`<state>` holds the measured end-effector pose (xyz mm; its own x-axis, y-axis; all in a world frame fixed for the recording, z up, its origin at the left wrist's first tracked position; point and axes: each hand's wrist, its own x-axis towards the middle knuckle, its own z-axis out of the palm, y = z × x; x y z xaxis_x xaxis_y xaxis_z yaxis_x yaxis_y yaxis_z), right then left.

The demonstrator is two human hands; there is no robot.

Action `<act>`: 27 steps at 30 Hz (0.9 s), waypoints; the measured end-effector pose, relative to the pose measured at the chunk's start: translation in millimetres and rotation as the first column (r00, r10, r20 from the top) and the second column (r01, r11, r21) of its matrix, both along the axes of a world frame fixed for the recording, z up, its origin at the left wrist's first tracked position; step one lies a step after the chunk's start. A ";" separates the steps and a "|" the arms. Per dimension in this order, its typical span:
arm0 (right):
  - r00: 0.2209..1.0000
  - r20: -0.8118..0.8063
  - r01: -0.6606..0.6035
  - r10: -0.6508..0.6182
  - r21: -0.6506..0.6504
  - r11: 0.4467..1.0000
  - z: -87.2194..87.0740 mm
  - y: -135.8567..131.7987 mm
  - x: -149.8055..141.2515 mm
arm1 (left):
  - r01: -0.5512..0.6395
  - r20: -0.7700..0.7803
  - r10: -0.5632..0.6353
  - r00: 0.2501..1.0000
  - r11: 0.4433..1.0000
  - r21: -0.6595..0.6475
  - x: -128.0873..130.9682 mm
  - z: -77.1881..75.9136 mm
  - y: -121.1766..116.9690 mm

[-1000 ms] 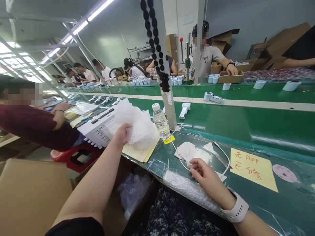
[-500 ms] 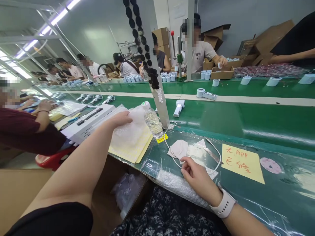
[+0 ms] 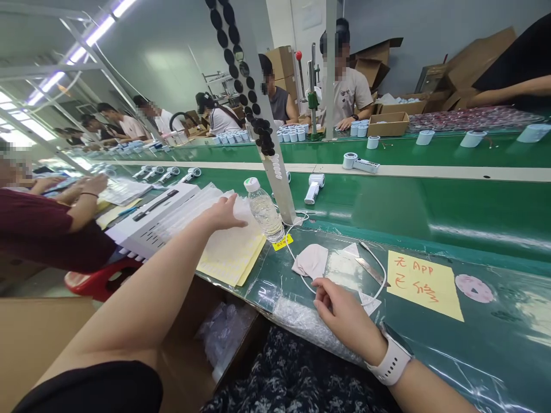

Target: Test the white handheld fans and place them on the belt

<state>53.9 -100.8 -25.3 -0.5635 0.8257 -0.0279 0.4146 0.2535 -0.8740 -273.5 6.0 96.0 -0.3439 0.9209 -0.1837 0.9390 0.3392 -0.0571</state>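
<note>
Bottle (image 3: pixel 266 213) at three o'clock from my spread, empty left hand (image 3: pixel 224 215) might topple if I swing wide; my right hand (image 3: pixel 348 314) rests half-curled, empty.

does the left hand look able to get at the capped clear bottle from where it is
Probably yes: the left hand is open just beside the bottle, with nothing visible standing between them.

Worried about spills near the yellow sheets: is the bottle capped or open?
Capped: a white cap with a green mark sits on top of the clear bottle.
</note>
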 end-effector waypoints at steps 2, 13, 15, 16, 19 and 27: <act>1.000 0.009 -0.002 0.003 -0.007 1.000 1.2 -0.4 0.5 | -0.007 -0.026 0.008 1.000 0.999 0.040 5.0 -1.7 -1.3; 1.000 -0.025 0.018 -0.018 0.008 1.000 -0.9 1.6 -0.5 | 0.043 -0.127 -0.032 0.991 0.995 0.093 1.4 3.2 5.3; 1.000 -0.008 0.014 -0.013 0.021 1.000 0.9 2.0 -0.7 | 0.093 -0.142 -0.072 0.987 0.985 0.143 3.5 5.5 -0.4; 1.000 0.005 0.011 -0.011 0.029 1.000 1.7 2.6 -0.9 | 0.114 -0.146 -0.090 0.985 0.979 0.167 3.4 7.1 -3.5; 1.000 0.023 0.012 -0.012 0.038 0.999 0.8 5.4 -1.2 | 0.146 -0.145 -0.120 0.982 0.972 0.182 -4.3 15.9 -12.9; 0.996 0.003 0.091 -0.091 -0.021 0.996 -22.5 1.6 12.3 | 0.010 -0.203 0.028 0.979 0.983 0.185 -44.1 110.2 -89.7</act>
<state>66.2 -99.2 -47.8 -0.4859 0.8727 -0.0472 0.4372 0.1960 -0.8777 -317.6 -83.7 206.2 -0.3647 0.9289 0.0635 0.9108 0.3701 -0.1830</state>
